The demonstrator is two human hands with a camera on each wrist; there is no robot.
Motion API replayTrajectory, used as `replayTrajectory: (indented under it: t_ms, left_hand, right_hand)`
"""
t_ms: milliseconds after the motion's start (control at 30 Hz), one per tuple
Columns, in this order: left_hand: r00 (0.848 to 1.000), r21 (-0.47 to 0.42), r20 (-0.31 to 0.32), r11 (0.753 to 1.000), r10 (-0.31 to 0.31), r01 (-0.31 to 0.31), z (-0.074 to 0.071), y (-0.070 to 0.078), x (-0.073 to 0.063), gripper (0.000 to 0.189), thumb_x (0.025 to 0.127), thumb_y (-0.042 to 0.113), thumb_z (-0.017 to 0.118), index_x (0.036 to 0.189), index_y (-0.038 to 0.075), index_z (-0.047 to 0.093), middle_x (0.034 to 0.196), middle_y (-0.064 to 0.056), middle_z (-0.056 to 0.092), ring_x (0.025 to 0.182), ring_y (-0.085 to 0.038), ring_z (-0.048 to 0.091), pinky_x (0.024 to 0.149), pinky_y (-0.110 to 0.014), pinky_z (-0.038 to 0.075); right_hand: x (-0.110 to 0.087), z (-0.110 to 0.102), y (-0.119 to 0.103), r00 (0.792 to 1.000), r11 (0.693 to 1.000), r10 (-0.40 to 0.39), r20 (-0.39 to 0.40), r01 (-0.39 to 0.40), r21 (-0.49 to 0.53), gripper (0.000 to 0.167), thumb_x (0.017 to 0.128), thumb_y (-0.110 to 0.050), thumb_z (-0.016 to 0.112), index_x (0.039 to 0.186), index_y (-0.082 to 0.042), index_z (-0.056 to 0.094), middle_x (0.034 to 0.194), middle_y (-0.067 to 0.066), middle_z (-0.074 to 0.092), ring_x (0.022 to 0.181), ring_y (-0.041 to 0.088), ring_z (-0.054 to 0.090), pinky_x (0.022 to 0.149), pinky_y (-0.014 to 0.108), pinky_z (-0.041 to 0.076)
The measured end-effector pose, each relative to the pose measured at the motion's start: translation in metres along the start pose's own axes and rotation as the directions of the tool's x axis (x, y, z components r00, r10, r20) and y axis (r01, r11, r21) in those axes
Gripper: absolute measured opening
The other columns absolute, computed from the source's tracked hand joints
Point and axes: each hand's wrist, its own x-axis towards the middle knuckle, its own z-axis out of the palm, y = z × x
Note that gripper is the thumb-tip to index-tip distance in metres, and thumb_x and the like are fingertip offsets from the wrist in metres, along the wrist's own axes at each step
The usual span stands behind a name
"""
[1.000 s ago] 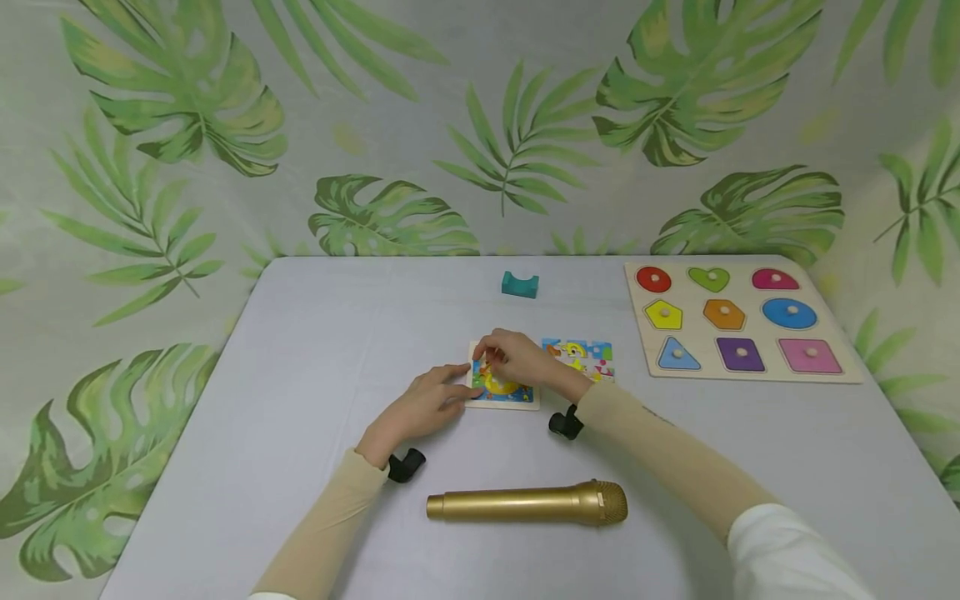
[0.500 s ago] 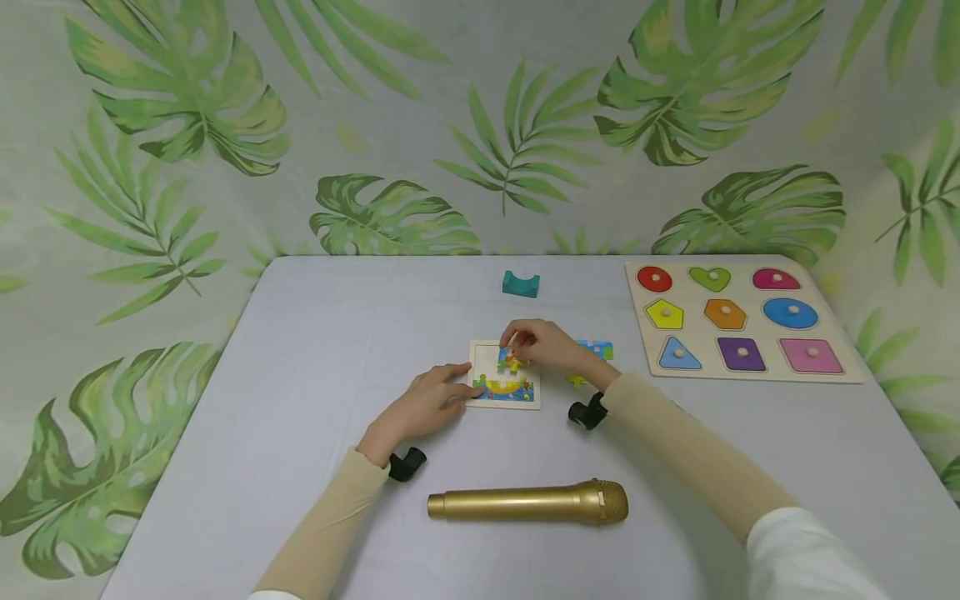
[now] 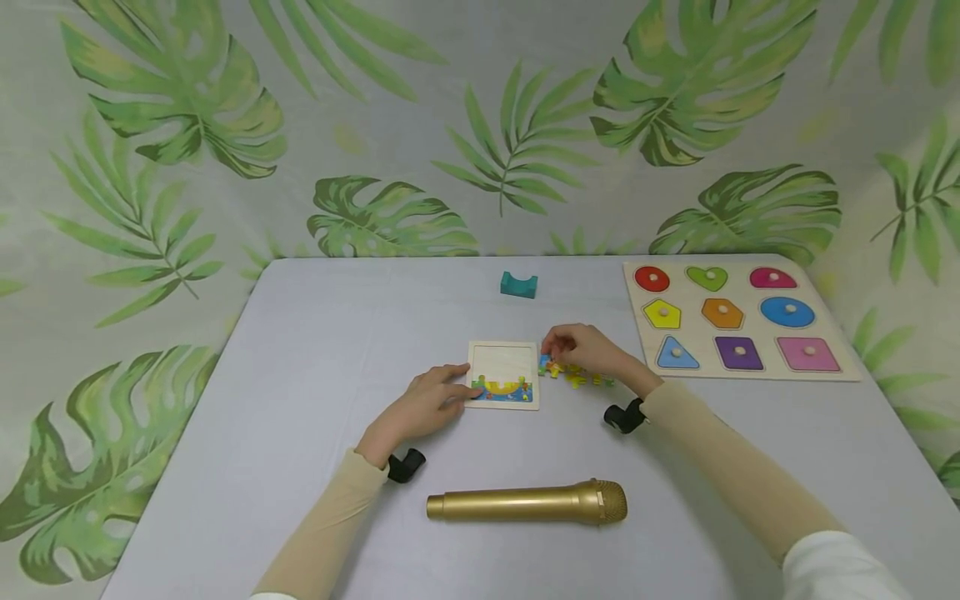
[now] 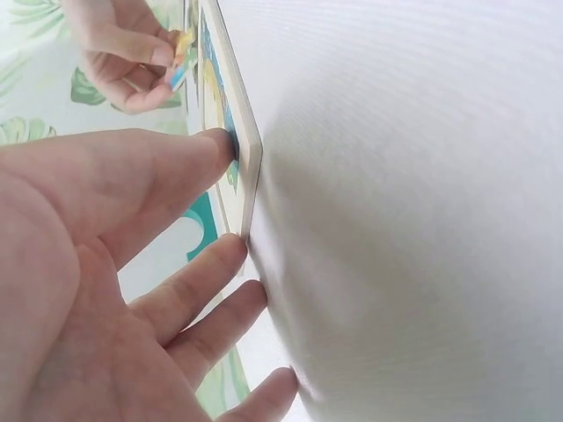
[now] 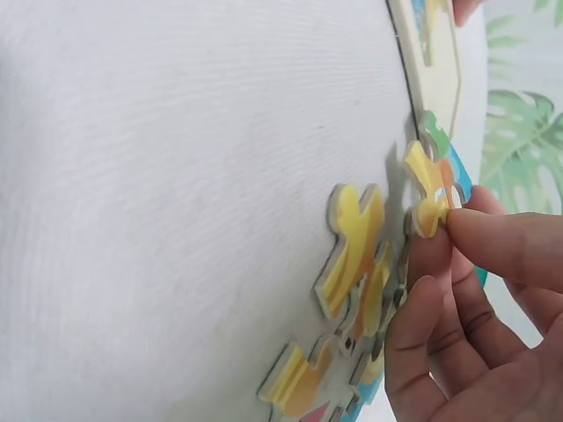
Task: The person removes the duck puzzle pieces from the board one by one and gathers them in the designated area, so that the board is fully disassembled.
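A small wooden jigsaw tray (image 3: 504, 360) lies mid-table; pictured pieces (image 3: 506, 390) fill its bottom row, and bare wood shows above. My left hand (image 3: 429, 402) rests at its lower left corner, thumb (image 4: 215, 151) on the face, fingers fairly straight, one fingertip (image 4: 236, 248) at the edge. Just right of the tray, my right hand (image 3: 588, 350) pinches a jigsaw piece (image 5: 427, 189) in yellow, blue and green between thumb and fingers. More yellow jigsaw pieces (image 5: 354, 251) lie under and beside that hand, partly hidden by it.
A gold microphone (image 3: 525, 504) lies in front of the tray. Behind it sits a teal block (image 3: 519, 286) with a curved notch. At the back right is a wooden shape board (image 3: 690, 367) with knobbed pieces. Leaf-patterned cloth (image 3: 405, 108) hangs behind the table.
My right hand has lifted the picture's upper part from the tray and moved right with a piece, baring the tray's wood. My left hand has stayed at the corner.
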Motion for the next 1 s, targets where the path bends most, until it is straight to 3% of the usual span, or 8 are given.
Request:
replayTrajectory:
  t_ms: [267, 667, 900, 1000]
  left_hand:
    - [1.0, -0.005, -0.002, 1.0, -0.003, 0.003, 0.002, -0.001, 0.001, 0.033, 0.096, 0.012, 0.057, 0.127, 0.014, 0.064, 0.148, -0.014, 0.038, 0.133, -0.036, 0.033, 0.104, -0.057, 0.026]
    - [1.0, -0.007, -0.011, 1.0, 0.001, -0.001, 0.002, -0.002, 0.0, 0.033, 0.096, 0.011, 0.057, 0.127, 0.015, 0.064, 0.147, -0.014, 0.038, 0.134, -0.036, 0.033, 0.104, -0.057, 0.026]
    - [1.0, 0.0, -0.027, 1.0, 0.017, -0.017, 0.001, 0.001, 0.001, 0.03, 0.096, 0.014, 0.056, 0.125, 0.013, 0.066, 0.147, -0.015, 0.037, 0.134, -0.035, 0.032, 0.105, -0.055, 0.026]
    - [0.997, 0.012, -0.023, 0.998, 0.068, -0.067, 0.001, 0.004, 0.005, 0.029, 0.097, 0.014, 0.055, 0.124, 0.012, 0.065, 0.145, -0.012, 0.04, 0.134, -0.032, 0.032, 0.104, -0.054, 0.028]
  right_hand:
    - [-0.001, 0.003, 0.0, 1.0, 0.997, 0.007, 0.0, -0.007, -0.076, 0.015, 0.085, 0.007, 0.058, 0.093, -0.003, 0.065, 0.079, 0.004, 0.057, 0.074, 0.02, 0.049, 0.067, 0.029, 0.041]
    - [-0.003, 0.008, -0.001, 0.999, 0.985, -0.054, 0.003, 0.054, -0.166, 0.011, 0.085, 0.004, 0.066, 0.092, -0.005, 0.065, 0.078, 0.001, 0.054, 0.076, 0.019, 0.049, 0.067, 0.028, 0.043]
    - [-0.003, 0.013, -0.011, 0.996, 0.993, -0.082, -0.017, 0.08, -0.087, 0.013, 0.084, 0.006, 0.065, 0.095, -0.001, 0.065, 0.086, 0.006, 0.061, 0.079, 0.02, 0.051, 0.071, 0.029, 0.045]
    - [-0.001, 0.018, -0.019, 0.996, 0.994, -0.093, 0.009, 0.093, -0.06, 0.016, 0.083, 0.006, 0.064, 0.098, 0.0, 0.065, 0.091, 0.008, 0.063, 0.079, 0.018, 0.052, 0.071, 0.029, 0.046]
